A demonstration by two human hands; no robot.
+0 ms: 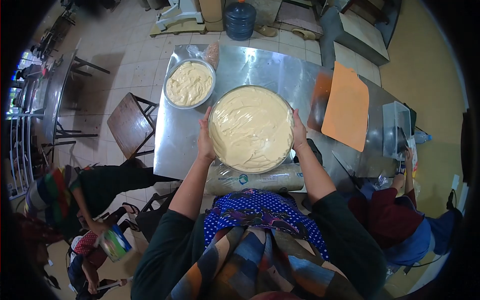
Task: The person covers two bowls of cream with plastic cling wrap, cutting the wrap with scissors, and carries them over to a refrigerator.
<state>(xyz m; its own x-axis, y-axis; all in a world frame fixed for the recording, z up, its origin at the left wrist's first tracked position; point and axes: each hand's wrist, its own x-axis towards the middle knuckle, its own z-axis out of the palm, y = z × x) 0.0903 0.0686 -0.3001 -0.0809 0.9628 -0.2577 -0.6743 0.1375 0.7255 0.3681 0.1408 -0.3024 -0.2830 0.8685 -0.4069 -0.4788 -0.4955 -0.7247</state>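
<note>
A large round bowl [251,129] of pale, creamy mixture, its top covered with clear film, is held level between both hands. My left hand [205,140] grips its left side, and my right hand [299,131] grips its right side. Just below the bowl, a big roll of clear film [260,181] lies along the near edge of the metal table [255,60]. A smaller bowl [189,83] with the same kind of pale mixture stands at the table's far left, beside a bag of brown bits [212,54].
An orange sheet [347,107] and a clear plastic bin [396,131] are on the table's right part. A co-worker [395,217] is at the right. Other people [75,200] are at the lower left, near a wooden stool [131,125].
</note>
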